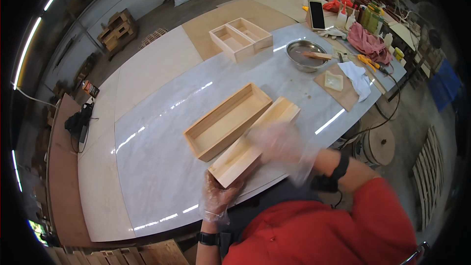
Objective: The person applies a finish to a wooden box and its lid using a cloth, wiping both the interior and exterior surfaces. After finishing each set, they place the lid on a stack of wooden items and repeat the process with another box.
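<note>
A long, narrow box of pale wood [236, 163] lies tilted at the near edge of the table. My left hand [221, 194], in a clear plastic glove, grips its near end from below. Over the box's middle, my right hand [279, 142] is smeared by motion, also in a clear glove. Its fingers cannot be made out, nor can anything they might hold. Just beyond, a second long open wooden box [228, 120] rests with its hollow side up. Part of the first box is hidden behind my right hand.
Farther back stands a two-compartment wooden box [240, 39]. To the right are a steel bowl [306, 54] with a wooden strip across it, a white cloth [356, 79] and a pink cloth [369, 41]. A phone [317, 15] stands by several bottles. A dark cable hangs off the right edge.
</note>
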A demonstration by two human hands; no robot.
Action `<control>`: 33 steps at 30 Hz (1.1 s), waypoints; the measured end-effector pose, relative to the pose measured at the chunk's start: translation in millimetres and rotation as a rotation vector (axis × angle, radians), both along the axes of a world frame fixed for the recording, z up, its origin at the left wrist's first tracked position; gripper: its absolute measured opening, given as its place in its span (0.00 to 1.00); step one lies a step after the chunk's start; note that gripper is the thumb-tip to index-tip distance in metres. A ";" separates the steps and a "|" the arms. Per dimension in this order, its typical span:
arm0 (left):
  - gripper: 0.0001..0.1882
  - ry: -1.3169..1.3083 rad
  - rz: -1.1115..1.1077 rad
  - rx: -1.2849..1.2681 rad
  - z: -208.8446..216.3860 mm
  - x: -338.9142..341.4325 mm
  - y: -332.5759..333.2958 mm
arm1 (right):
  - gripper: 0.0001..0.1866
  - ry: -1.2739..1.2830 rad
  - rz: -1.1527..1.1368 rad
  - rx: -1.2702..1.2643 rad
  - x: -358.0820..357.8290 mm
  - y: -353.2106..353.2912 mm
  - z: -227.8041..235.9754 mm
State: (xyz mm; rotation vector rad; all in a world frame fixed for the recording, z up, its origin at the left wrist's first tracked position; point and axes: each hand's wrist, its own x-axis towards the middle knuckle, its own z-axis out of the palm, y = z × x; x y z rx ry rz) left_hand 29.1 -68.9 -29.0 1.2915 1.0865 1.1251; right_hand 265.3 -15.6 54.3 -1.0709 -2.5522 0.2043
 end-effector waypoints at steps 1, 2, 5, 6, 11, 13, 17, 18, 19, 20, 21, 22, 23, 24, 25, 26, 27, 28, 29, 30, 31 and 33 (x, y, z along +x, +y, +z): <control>0.39 0.007 0.006 0.038 -7.0 -6.5 -2.2 | 0.07 0.065 -0.150 -0.041 25.5 15.9 -1.2; 0.39 0.005 0.018 0.042 -9.0 -9.8 -3.2 | 0.07 0.125 -0.310 -0.079 49.1 32.4 -2.6; 0.39 -0.087 0.005 0.051 -9.2 -3.6 -0.4 | 0.07 0.015 -0.422 0.048 58.1 49.2 -25.0; 0.39 -0.081 0.005 0.033 -7.6 -3.6 -0.6 | 0.07 -0.141 -0.352 0.203 52.5 48.9 -31.6; 0.38 -0.172 -0.052 -0.027 -6.9 -2.3 3.8 | 0.11 -0.108 -0.071 0.073 -35.1 3.6 -9.0; 0.33 -0.064 -0.028 0.061 -6.4 -4.9 0.4 | 0.11 -0.198 -0.125 0.014 -12.9 6.7 -11.5; 0.33 -0.043 -0.003 0.140 -14.4 1.2 1.3 | 0.07 0.143 -0.415 0.383 95.1 41.1 -73.8; 0.33 -0.063 0.009 0.130 -18.1 2.4 1.9 | 0.07 0.136 -0.417 0.382 93.6 34.5 -68.9; 0.33 -0.080 0.022 0.120 -20.8 2.5 2.9 | 0.07 -0.070 -0.421 0.370 84.1 22.9 -60.2; 0.33 -0.083 0.021 0.117 -18.5 2.6 1.9 | 0.06 -0.274 -0.422 0.357 71.6 9.8 -49.9; 0.33 -0.035 0.038 0.130 -14.4 0.6 0.5 | 0.07 -0.132 -0.285 0.324 45.0 -2.1 -37.9; 0.33 0.000 0.029 0.147 -10.9 3.1 3.1 | 0.07 -0.005 -0.172 0.296 24.0 -17.2 -19.6; 0.33 -0.005 0.016 0.149 -11.7 3.9 4.4 | 0.07 -0.011 -0.185 0.298 14.5 -28.4 -4.3; 0.33 -0.036 0.010 0.121 -13.6 0.5 3.6 | 0.07 0.012 -0.169 0.196 4.5 -36.8 6.9; 0.33 -0.068 0.005 0.092 -13.7 -1.6 2.9 | 0.07 0.035 -0.151 0.093 0.2 -40.7 11.1; 0.33 -0.062 0.004 0.091 -11.4 -2.7 2.6 | 0.07 0.040 -0.152 0.091 15.3 -30.9 -6.6; 0.34 -0.043 -0.006 0.100 -4.2 -0.4 1.7 | 0.08 0.089 -0.215 0.331 48.7 -15.7 -34.5; 0.34 -0.022 -0.013 0.108 0.3 1.4 1.1 | 0.09 0.139 -0.275 0.570 74.1 -7.6 -48.5; 0.34 -0.019 -0.007 0.109 -1.9 -1.4 1.3 | 0.09 0.144 -0.270 0.571 84.0 -4.8 -46.8; 0.34 0.035 -0.006 0.151 -6.3 -3.3 3.4 | 0.09 -0.093 -0.492 0.342 93.7 -2.7 -40.8; 0.35 0.090 -0.005 0.192 -10.2 -4.1 5.2 | 0.10 -0.328 -0.705 0.104 97.8 -1.9 -34.2; 0.35 0.015 0.008 0.156 -17.0 -3.3 4.8 | 0.14 -0.218 -0.680 0.055 91.1 -13.3 -19.5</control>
